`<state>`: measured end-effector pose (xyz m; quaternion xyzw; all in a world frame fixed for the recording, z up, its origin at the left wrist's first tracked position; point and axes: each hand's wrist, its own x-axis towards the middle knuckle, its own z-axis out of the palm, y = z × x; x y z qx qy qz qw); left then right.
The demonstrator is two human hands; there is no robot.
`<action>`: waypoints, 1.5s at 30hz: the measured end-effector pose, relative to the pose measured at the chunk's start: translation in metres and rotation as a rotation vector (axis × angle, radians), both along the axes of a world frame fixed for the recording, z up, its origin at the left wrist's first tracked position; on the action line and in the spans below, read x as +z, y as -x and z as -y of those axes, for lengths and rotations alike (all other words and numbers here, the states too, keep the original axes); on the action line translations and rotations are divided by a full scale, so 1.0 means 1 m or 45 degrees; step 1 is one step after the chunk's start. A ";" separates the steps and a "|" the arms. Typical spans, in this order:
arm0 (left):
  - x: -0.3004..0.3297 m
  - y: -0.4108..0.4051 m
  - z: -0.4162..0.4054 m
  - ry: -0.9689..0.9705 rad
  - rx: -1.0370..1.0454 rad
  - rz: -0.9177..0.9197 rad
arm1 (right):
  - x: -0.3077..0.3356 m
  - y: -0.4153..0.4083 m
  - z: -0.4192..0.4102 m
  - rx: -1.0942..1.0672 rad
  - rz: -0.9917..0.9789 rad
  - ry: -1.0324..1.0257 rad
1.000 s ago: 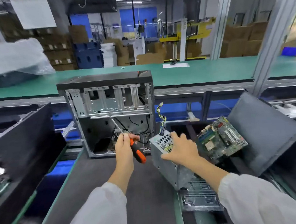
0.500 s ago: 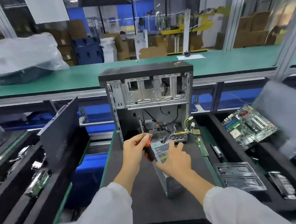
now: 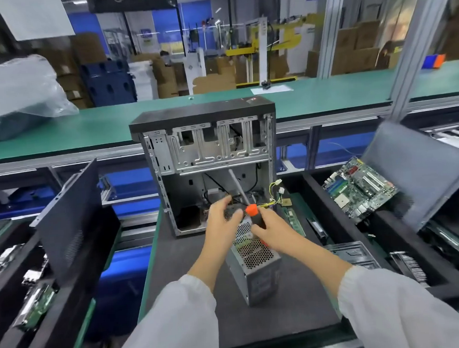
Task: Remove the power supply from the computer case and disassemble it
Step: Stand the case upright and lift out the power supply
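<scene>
The grey metal power supply [image 3: 259, 267] with honeycomb mesh stands on the dark mat [image 3: 191, 260] in front of the open, upright computer case [image 3: 207, 148]. Its yellow and black cables [image 3: 274, 191] trail back toward the case. My right hand [image 3: 274, 231] grips the black and orange handle of a screwdriver [image 3: 250, 210] above the supply's top, with the shaft pointing up and away into the case. My left hand [image 3: 221, 223] hovers just left of the handle, fingers loosely spread and blurred, holding nothing that I can see.
A green motherboard [image 3: 359, 189] leans in a black foam tray at right, beside a grey side panel [image 3: 423, 171]. A memory stick [image 3: 294, 219] and a metal bracket [image 3: 350, 251] lie right of the mat. A black panel [image 3: 68, 212] and a drive [image 3: 34, 307] sit at left.
The screwdriver passed from my left hand to my right hand. The power supply was carried left from the tray side and set on the mat before the case.
</scene>
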<state>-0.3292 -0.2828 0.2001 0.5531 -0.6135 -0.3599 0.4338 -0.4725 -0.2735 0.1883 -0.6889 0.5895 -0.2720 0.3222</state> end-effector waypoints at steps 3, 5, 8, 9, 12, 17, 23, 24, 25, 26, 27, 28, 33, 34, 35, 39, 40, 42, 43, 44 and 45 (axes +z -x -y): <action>-0.027 0.030 0.001 -0.235 0.079 0.619 | -0.015 0.021 0.005 -0.194 -0.032 -0.043; -0.039 0.049 0.000 -0.394 0.102 0.812 | -0.024 0.028 0.009 -0.266 -0.064 -0.048; -0.052 0.059 0.004 -0.472 0.110 0.932 | -0.032 0.030 0.013 -0.262 -0.110 -0.020; -0.054 0.057 0.007 -0.485 0.113 0.948 | -0.033 0.030 0.015 -0.252 -0.111 -0.011; -0.054 0.044 0.015 -0.526 0.098 0.931 | -0.034 0.028 0.020 -0.229 -0.023 -0.087; -0.048 0.006 0.013 -0.435 0.045 0.723 | -0.032 0.018 0.026 -0.148 0.125 -0.199; -0.064 -0.079 0.000 -0.479 0.138 0.241 | -0.035 -0.005 0.033 -0.057 0.115 -0.229; -0.071 -0.090 -0.004 -0.465 0.148 0.111 | -0.036 -0.010 0.034 -0.057 0.134 -0.231; -0.076 -0.097 -0.008 -0.454 0.158 -0.009 | -0.038 -0.015 0.036 -0.062 0.156 -0.241; -0.081 -0.100 -0.011 -0.448 0.181 -0.119 | -0.040 -0.020 0.037 -0.068 0.177 -0.254; -0.082 -0.099 -0.013 -0.440 0.210 -0.192 | -0.043 -0.025 0.038 -0.069 0.194 -0.262; -0.081 -0.095 -0.014 -0.425 0.231 -0.246 | -0.046 -0.029 0.039 -0.062 0.203 -0.262; -0.073 -0.075 -0.002 -0.390 0.222 -0.235 | -0.055 -0.038 0.045 -0.012 0.182 -0.258; -0.075 -0.073 0.003 -0.381 0.208 -0.213 | -0.056 -0.038 0.046 -0.015 0.181 -0.265; -0.076 -0.071 0.006 -0.377 0.206 -0.198 | -0.057 -0.037 0.047 -0.019 0.180 -0.272; -0.080 -0.072 0.007 -0.412 0.218 -0.247 | -0.065 -0.030 0.048 -0.005 0.127 -0.260; -0.081 -0.074 0.007 -0.424 0.216 -0.277 | -0.067 -0.028 0.048 0.008 0.095 -0.242; -0.083 -0.078 0.006 -0.447 0.210 -0.333 | -0.071 -0.026 0.048 0.031 0.037 -0.194; -0.084 -0.079 0.005 -0.456 0.204 -0.347 | -0.073 -0.025 0.047 0.023 0.024 -0.180; -0.084 -0.079 0.005 -0.461 0.192 -0.354 | -0.075 -0.023 0.047 0.000 0.019 -0.176; -0.085 -0.079 0.005 -0.458 0.180 -0.360 | -0.078 -0.021 0.046 -0.033 0.009 -0.174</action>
